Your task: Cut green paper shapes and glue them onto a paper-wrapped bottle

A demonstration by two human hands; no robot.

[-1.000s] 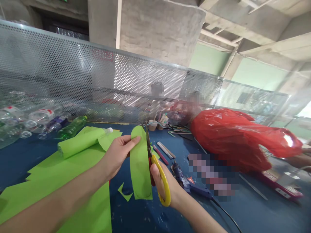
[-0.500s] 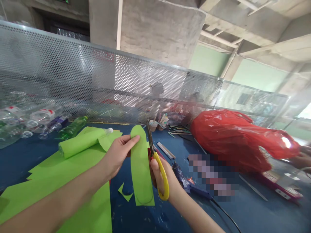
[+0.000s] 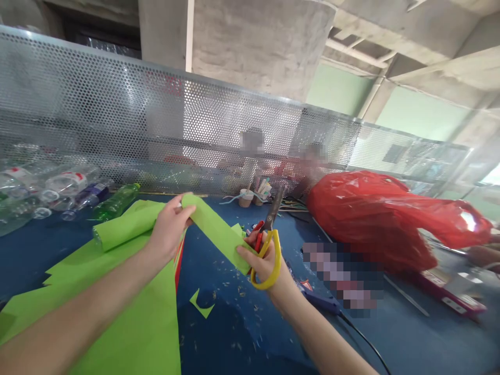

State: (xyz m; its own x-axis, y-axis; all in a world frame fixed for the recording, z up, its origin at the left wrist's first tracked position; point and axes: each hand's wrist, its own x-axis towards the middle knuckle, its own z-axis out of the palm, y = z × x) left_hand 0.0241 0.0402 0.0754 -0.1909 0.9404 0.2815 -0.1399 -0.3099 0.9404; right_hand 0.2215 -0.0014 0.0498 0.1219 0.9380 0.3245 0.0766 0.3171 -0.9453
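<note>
1. Perforated metal panel (image 3: pixel 128 114): grey, tight round holes, spans the back.
2. Surface (image 3: pixel 219 344): smooth dark blue, pale flecks scattered on it.
3. Red plastic bag (image 3: pixel 375 219): thin, shiny, crumpled, bulging, on the right.
4. Green sheets (image 3: pixel 128 312): flat, matte, paper-like, straight edges, left and near side.
5. Clear bottles (image 3: pixel 66 182): ribbed see-through plastic, lying in a group far left; green bottle (image 3: pixel 119 202) just beside, glossy, on its side.
6. Rolled sheet (image 3: pixel 128 229): same green, curled into a tube around a bottle, lying on the green sheets.
7. Left hand (image 3: pixel 170 226): fingers pinching the rounded end of the strip.
8. Right hand (image 3: pixel 269 260): fingers grasping the scissors by the handles, thumb also on the strip's lower end.
9. Green strip (image 3: pixel 219 229): long, narrow, thin, matte; slants between both hands, above the surface.
10. Scissors (image 3: pixel 269 221): grey metal blades, yellow and red loop handles; blades point away, apart from the strip.
11. Glue gun (image 3: pixel 322 302): blue plastic body, black cord, partly hidden by the right arm.
12. Small cup (image 3: pixel 246 199): pale brown, sticks in it, near the panel.
13. Scrap (image 3: pixel 201 307): green, curved notch, pointed corners, on the surface.
</note>
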